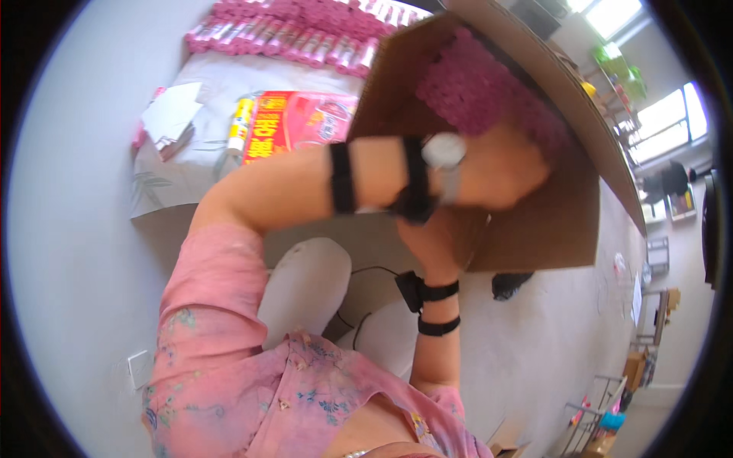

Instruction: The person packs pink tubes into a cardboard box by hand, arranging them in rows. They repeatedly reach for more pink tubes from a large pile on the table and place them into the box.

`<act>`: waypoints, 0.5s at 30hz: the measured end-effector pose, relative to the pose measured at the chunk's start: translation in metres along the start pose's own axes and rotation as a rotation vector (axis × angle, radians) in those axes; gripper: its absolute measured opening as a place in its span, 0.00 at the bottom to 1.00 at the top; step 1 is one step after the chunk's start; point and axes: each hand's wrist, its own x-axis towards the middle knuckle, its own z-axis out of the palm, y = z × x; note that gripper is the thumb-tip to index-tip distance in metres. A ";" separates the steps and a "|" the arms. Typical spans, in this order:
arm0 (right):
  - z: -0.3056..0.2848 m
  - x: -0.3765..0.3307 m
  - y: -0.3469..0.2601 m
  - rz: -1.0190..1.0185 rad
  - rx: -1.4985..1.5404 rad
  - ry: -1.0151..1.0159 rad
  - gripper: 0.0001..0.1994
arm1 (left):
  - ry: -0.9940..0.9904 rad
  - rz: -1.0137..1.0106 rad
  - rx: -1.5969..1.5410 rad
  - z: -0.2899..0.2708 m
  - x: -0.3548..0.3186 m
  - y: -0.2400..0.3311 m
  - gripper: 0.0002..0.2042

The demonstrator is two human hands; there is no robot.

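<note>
A brown cardboard box [534, 237] stands tilted in front of me, its open side toward me. Inside it lie pink rolls [469, 84], bunched with their ends showing. My left hand [504, 168], with a watch at its wrist, reaches across into the box beside these rolls. It is blurred by motion, and its fingers are hidden. Under the left wrist, my right hand [431, 240] is at the near lower edge of the box. The left forearm and the box cover its fingers, so its grip does not show.
Rows of pink rolls with pale bands [298, 42] lie at the back of a cloth-covered table [164, 187]. Nearer are a red and pink printed packet [298, 126], a yellow-and-white tube [240, 122] and white paper pieces [172, 114]. A black bag [510, 285] lies beneath the box.
</note>
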 end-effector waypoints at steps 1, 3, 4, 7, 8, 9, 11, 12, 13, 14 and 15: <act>0.021 -0.002 0.025 -0.183 -0.538 0.243 0.28 | -0.134 -0.056 -0.176 -0.038 -0.012 0.021 0.09; 0.020 -0.012 0.038 -0.364 -1.080 0.490 0.28 | -0.484 -0.229 -0.390 -0.110 -0.023 0.039 0.08; 0.004 -0.016 0.018 -0.323 -0.533 0.482 0.30 | -0.639 -0.275 -0.502 -0.138 -0.043 0.034 0.10; -0.009 -0.002 -0.029 -0.243 -0.089 0.392 0.32 | -0.713 -0.380 -0.429 -0.222 -0.089 0.022 0.12; -0.012 0.000 -0.031 -0.155 -0.256 0.352 0.31 | -0.762 -0.532 -0.427 -0.234 -0.096 0.006 0.12; -0.014 -0.001 -0.026 -0.143 -0.269 0.348 0.31 | -0.805 -0.680 -0.428 -0.245 -0.102 -0.016 0.12; -0.012 0.002 -0.038 -0.138 -0.200 0.313 0.31 | -0.686 -0.653 -0.205 -0.269 -0.127 -0.074 0.09; -0.016 0.001 -0.041 -0.099 -0.165 0.288 0.30 | -0.627 -0.620 -0.029 -0.279 -0.134 -0.102 0.08; -0.014 0.002 -0.038 -0.108 -0.165 0.283 0.30 | -0.581 -0.712 0.076 -0.285 -0.138 -0.129 0.08; -0.014 0.003 -0.036 -0.136 -0.188 0.291 0.30 | -0.550 -0.705 0.257 -0.298 -0.145 -0.164 0.10; -0.016 0.002 -0.032 -0.154 -0.220 0.304 0.30 | -0.494 -0.774 0.395 -0.306 -0.146 -0.193 0.11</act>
